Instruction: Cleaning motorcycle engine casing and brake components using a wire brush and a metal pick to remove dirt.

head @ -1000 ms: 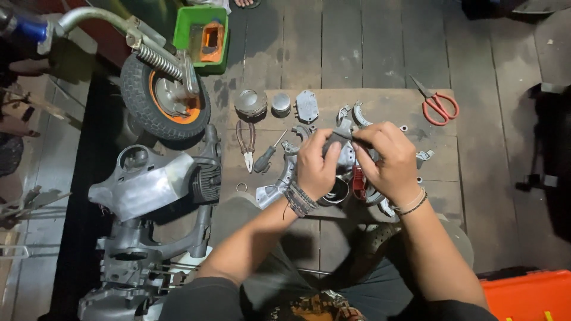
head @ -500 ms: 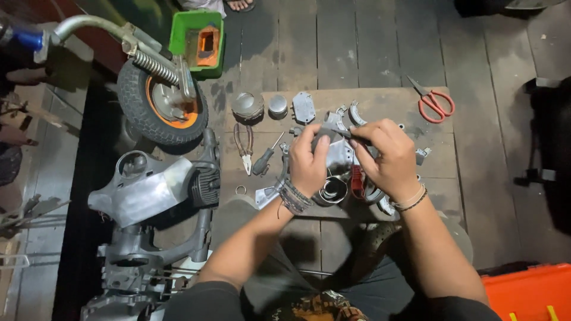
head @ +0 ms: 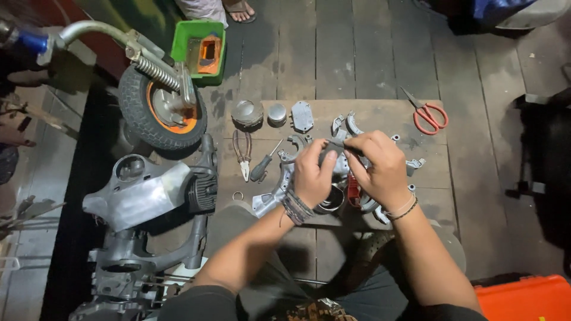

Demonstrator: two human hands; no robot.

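Observation:
Both of my hands meet over a wooden board [head: 380,116] on the floor. My left hand [head: 313,172] grips a grey metal engine part [head: 331,156] from the left. My right hand [head: 380,169] holds the same part from the right, fingertips pinched at its top. Under my hands lie more grey metal castings [head: 269,199], a shiny ring [head: 333,204] and a red piece [head: 352,187]; much of them is hidden by my hands.
Pliers [head: 242,153] and a dark-handled screwdriver [head: 262,168] lie left of my hands. Round metal caps [head: 247,113] sit at the board's far edge, red scissors [head: 427,113] at far right. A small scooter frame [head: 140,190] with an orange-rimmed wheel [head: 160,113] stands left. A green box [head: 201,50] sits beyond.
My hands stay together on the metal part, with only small shifts of the fingers. The view has tilted slightly.

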